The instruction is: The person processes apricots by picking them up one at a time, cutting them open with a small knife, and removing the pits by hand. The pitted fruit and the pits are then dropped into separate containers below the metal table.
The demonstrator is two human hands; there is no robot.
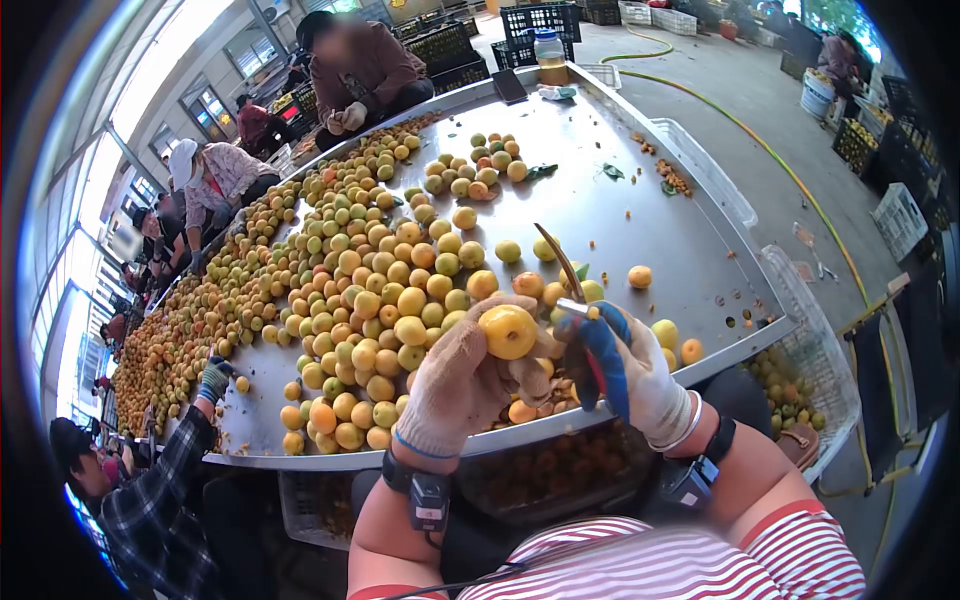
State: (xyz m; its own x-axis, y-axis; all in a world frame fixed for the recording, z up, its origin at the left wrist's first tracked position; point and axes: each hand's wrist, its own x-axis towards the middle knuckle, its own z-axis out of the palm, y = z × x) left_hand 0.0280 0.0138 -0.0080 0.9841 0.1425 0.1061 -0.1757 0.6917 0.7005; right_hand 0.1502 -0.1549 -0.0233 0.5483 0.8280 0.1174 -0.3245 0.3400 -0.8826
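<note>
In my gloved left hand [460, 375] is a round yellow fruit [508, 331], held up over the table's near edge with a small dark spot on its face. My right hand [645, 375], in a white glove, grips a curved-bladed knife [563, 262] just right of the fruit; its thin blade points up and left. Blue and dark red show around the grip, and how the fingers wrap it is partly hidden. Behind both hands a large heap of yellow-orange and greenish fruits [385, 290] spreads over the metal table [590, 210].
Brown scraps [672, 178] lie along the table's raised right rim. A lidded jar [549, 57] and a phone [509, 87] stand at the far end. Crates [825, 375] sit beside and under the table. Co-workers [365, 65] line the left side; one gloved hand [215, 380] reaches in.
</note>
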